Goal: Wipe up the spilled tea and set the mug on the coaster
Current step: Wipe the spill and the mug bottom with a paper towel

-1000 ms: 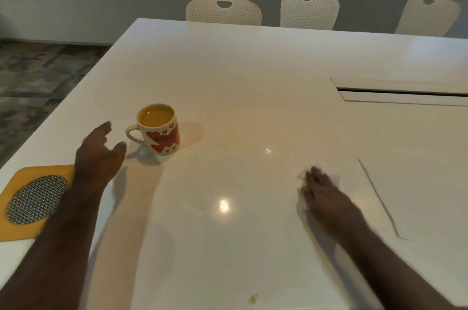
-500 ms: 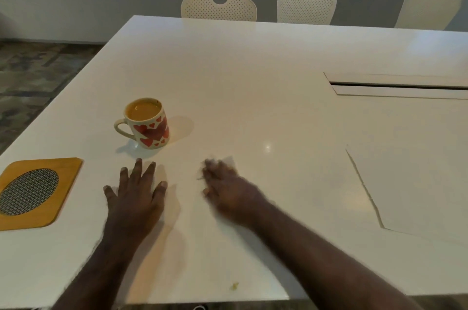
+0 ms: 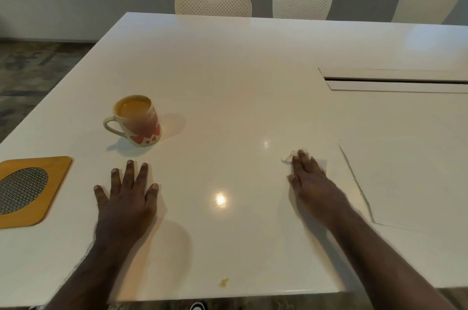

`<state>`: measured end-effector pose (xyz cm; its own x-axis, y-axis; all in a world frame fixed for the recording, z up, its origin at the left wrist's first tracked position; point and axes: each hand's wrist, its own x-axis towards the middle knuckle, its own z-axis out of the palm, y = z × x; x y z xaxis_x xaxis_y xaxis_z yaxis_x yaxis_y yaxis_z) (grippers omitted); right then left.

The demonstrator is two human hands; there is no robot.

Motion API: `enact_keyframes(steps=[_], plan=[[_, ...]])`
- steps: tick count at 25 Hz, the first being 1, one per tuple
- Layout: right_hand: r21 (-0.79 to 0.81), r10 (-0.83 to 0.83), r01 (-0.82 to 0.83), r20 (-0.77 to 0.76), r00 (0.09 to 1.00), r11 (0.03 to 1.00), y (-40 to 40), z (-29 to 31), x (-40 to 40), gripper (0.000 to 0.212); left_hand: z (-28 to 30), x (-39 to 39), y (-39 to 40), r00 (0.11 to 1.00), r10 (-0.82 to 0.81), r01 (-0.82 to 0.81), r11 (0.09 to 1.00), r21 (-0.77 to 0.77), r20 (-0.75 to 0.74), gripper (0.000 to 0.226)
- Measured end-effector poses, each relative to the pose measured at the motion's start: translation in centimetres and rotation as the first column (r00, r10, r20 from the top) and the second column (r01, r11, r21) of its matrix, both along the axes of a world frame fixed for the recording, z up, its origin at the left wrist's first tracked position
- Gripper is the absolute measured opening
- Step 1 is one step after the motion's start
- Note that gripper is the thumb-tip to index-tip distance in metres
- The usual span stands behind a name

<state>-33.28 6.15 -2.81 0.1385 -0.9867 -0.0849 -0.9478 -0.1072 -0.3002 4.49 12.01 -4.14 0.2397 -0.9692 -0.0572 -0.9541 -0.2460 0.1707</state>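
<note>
Right hand point(image 3: 307, 178), flat, pressing tissue point(image 3: 321, 163), swept from frame centre to right; left hand point(image 3: 126, 198) flat, empty. Mug point(image 3: 138, 121) off coaster point(image 3: 58, 173); wiping ongoing.

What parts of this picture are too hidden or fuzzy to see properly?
Head view:
- White tissue: mostly covered by the right hand.
- Wooden coaster with mesh oval: cut off by the left edge.
- Heart-patterned mug: hearts blurred.
- Small yellowish spot: too small to identify.

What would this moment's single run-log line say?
left hand flat on table | right hand pressing tissue | mug off coaster | yellowish spot unwiped
</note>
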Motion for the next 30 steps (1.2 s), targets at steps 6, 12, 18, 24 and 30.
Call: enact_keyframes(steps=[6, 12, 18, 24, 30], plan=[[0.026, 0.122, -0.122, 0.03, 0.992, 0.992, -6.0, 0.1, 8.0, 0.057, -0.6, -0.2, -0.2, 1.0, -0.004, 0.004, 1.0, -0.01, -0.001, 0.064], [0.008, 0.63, -0.631, -0.063, 0.774, 0.776, -5.1, -1.5, 19.4, 0.053, -1.1, 0.3, -0.2, 1.0, 0.003, -0.004, 1.0, -0.013, -0.007, 0.062], [0.106, 0.155, -0.151, -0.03, 0.988, 0.983, -16.8, 0.3, 16.3, 0.055, -1.2, 0.0, -0.2, 1.0, 0.005, -0.005, 0.999, -0.045, -0.014, 0.062], [0.033, 0.468, -0.467, -0.082, 0.88, 0.884, -11.1, 0.8, 20.7, 0.052, -1.2, 0.7, -0.2, 1.0, 0.018, -0.019, 1.0, -0.02, -0.014, 0.062], [-0.036, 0.726, -0.728, -0.063, 0.685, 0.684, 5.4, 0.2, 17.3, 0.054, -1.1, 0.5, -0.1, 1.0, 0.011, -0.011, 0.999, -0.035, -0.007, 0.062]])
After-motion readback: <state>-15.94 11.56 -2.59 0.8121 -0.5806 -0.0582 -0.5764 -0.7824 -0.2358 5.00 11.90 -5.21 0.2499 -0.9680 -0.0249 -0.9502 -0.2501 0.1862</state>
